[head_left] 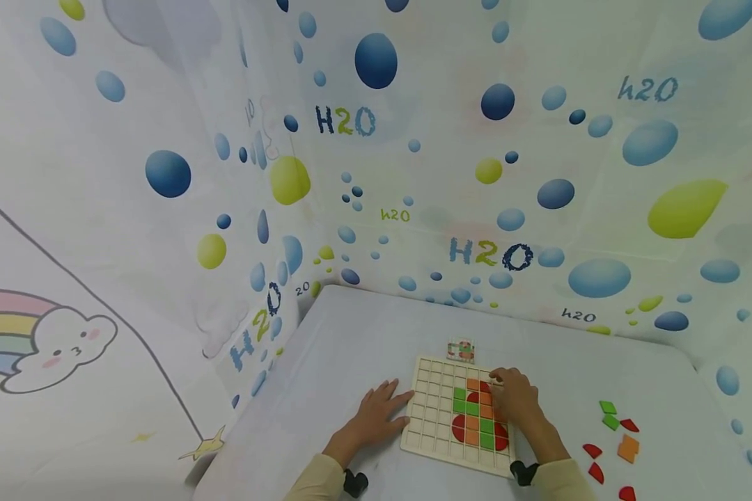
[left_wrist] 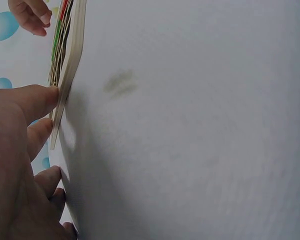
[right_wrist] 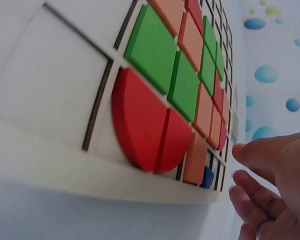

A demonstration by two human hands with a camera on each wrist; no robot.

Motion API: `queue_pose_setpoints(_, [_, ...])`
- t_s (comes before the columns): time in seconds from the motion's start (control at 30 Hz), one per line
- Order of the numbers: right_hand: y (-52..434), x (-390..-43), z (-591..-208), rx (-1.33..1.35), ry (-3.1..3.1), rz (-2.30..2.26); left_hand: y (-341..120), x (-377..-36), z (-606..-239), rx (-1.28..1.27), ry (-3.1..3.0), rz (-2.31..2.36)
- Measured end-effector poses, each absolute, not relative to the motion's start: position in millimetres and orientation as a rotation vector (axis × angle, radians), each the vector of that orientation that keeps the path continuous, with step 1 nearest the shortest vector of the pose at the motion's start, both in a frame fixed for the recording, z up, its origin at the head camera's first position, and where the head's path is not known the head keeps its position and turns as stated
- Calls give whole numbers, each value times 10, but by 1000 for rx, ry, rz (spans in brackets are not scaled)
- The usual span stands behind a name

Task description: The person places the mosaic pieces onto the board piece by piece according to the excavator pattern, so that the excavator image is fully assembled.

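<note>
A pale wooden grid board (head_left: 431,419) lies on the table with red, green and orange pieces set in its right half. My left hand (head_left: 377,416) lies spread beside the board's left edge, thumb and index finger touching that edge. Over the board's upper right side is my right hand (head_left: 519,398), thumb and fingertips a little apart, with no piece visible between them in the right wrist view. Red quarter-round pieces (right_wrist: 140,120) sit by green squares (right_wrist: 152,47) and orange squares (right_wrist: 195,160). A small dark blue piece (right_wrist: 207,177) also shows at the edge.
A small picture card (head_left: 460,351) lies just beyond the board. Right of the board, several loose pieces are scattered on the white table (head_left: 351,334): green diamonds (head_left: 608,407), red quarter-rounds (head_left: 592,451) and orange ones (head_left: 628,448). Patterned cloth walls (head_left: 413,181) stand behind.
</note>
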State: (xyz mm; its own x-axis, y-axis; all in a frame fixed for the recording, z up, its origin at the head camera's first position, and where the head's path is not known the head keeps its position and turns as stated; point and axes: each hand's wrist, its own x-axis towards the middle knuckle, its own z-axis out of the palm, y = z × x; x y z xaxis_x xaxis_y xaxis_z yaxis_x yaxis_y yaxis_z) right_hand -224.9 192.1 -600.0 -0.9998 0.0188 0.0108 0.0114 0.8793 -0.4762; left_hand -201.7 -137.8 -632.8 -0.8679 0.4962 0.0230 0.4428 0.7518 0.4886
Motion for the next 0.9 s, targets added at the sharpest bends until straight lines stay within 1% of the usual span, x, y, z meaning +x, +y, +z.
queue_pose_setpoints(0.13, [1975, -2247, -6025, -54, -3042, 768, -1373, -2024, -6283, 723, 2829, 733])
queue_pose_setpoints(0.27, [1980, -2248, -6089, -25, -3031, 769, -1367, -2020, -6254, 718, 2829, 707])
queue_pose_setpoints(0.4, [1933, -2228, -6156, 99, -3002, 711, -1366, -2025, -6256, 720, 2823, 708])
queue_pose_setpoints(0.63, [1747, -2111, -6228, 462, -2903, 594, -1364, -2045, -6267, 702, 2813, 712])
queue_pose_setpoints(0.73, [1671, -2046, -6223, 516, -2911, 589, -1362, -2056, -6296, 694, 2816, 707])
queue_pose_setpoints(0.9, [1614, -2016, -6210, 501, -2916, 516, -1356, -2059, -6333, 686, 2817, 690])
